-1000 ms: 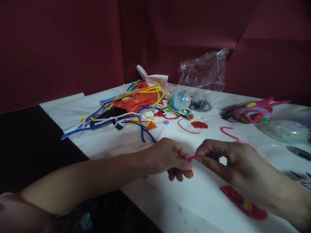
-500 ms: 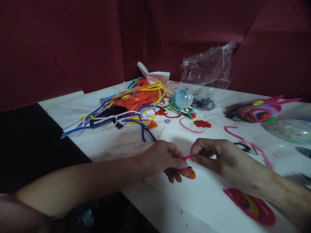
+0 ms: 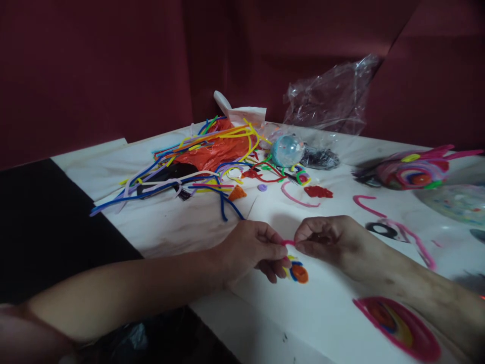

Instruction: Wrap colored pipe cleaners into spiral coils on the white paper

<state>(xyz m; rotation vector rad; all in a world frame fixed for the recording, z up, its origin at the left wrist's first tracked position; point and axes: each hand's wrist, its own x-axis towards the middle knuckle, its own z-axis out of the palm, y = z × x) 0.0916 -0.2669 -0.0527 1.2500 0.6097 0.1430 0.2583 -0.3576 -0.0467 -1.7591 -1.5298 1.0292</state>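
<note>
Between my two hands runs a short pink pipe cleaner (image 3: pixel 288 242). My left hand (image 3: pixel 254 248) pinches one end with thumb and forefinger, its other fingers curled loosely below. My right hand (image 3: pixel 329 240) pinches the other end from the right. Just under the fingertips shows a coiled piece (image 3: pixel 299 272) of orange, blue and yellow, partly hidden by my left fingers. Near my right forearm lies an eye-shaped coil (image 3: pixel 399 328) with a pink rim and orange, blue and yellow rings, on the white paper.
Loose pipe cleaners (image 3: pixel 182 187) and an orange plastic bag (image 3: pixel 212 151) pile up at the back left. Behind my hands stand a clear ball with a blue rim (image 3: pixel 288 150) and a clear plastic bag (image 3: pixel 329 96). A decorated pink fish shape (image 3: pixel 413 173) rests at the right.
My hands have shifted slightly left, still holding the pink pipe cleaner. More of the orange, blue and yellow coil shows below them. The view has turned a little.
</note>
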